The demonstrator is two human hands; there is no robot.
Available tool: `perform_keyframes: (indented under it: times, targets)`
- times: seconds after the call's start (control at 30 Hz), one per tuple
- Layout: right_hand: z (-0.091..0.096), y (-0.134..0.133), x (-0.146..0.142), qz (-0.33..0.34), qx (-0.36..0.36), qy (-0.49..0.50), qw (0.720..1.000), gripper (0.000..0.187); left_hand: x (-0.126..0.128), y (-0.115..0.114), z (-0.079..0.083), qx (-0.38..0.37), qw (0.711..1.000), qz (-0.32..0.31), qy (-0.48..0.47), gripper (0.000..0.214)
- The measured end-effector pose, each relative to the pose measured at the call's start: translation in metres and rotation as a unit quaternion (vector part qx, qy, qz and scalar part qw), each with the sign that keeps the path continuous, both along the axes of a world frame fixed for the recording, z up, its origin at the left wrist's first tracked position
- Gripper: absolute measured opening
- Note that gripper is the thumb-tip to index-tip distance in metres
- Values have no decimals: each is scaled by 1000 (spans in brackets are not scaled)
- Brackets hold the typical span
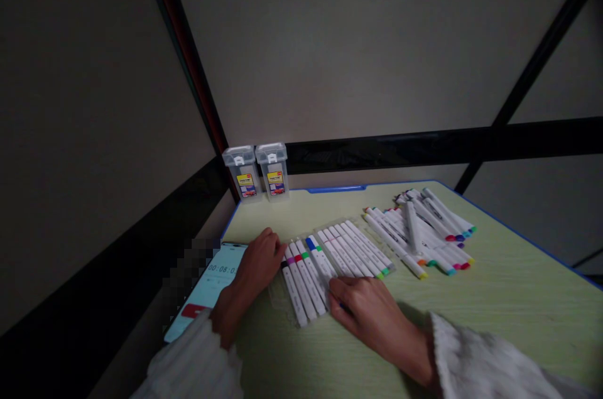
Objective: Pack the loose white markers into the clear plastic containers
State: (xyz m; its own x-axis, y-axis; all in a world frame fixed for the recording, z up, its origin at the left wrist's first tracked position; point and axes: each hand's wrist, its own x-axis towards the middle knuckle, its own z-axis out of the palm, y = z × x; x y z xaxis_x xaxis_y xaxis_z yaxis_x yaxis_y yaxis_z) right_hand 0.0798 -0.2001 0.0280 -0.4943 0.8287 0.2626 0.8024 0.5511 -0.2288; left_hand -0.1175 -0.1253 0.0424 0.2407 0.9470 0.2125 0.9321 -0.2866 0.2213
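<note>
Head view: marker row (336,254) runs from left hand (260,264) to just beyond right hand (362,308); both curled (grip unclear)

Smooth plastic markers (296,293); translucent plastic boxes (272,168); wood-grain tabletop (513,305).

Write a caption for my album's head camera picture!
Left hand and right hand at a row of white markers, a jumbled pile nearby.
</note>
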Motion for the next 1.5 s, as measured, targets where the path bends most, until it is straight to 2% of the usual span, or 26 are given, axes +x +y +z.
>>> perform_keyframes:
  times: [0.4, 0.67, 0.87, 0.97, 1.27, 1.5]
  targets:
    - [3, 1, -2, -9, -8, -9, 1000, 16, 2, -1, 5, -15, 1000, -3, -6, 20]
    - [2, 1, -1, -5, -15, -16, 1000, 15, 6, -6, -5, 10, 995, -34, 98, 27]
    - [3, 1, -2, -5, -12, -13, 1000, 14, 16, -13, -6, 48, 984, -12, 170, 26]
    - [2, 2, -3, -8, -10, -13, 1000, 14, 20, -16, -5, 42, 983, 6, 181, 23]
    - [0, 2, -3, -11, -4, -11, 1000, 16, 18, -12, -5, 35, 992, 24, 120, 19]
    - [0, 2, -2, -2, -2, -14, 1000, 15, 13, -3, -6, 21, 998, 45, -44, 20]
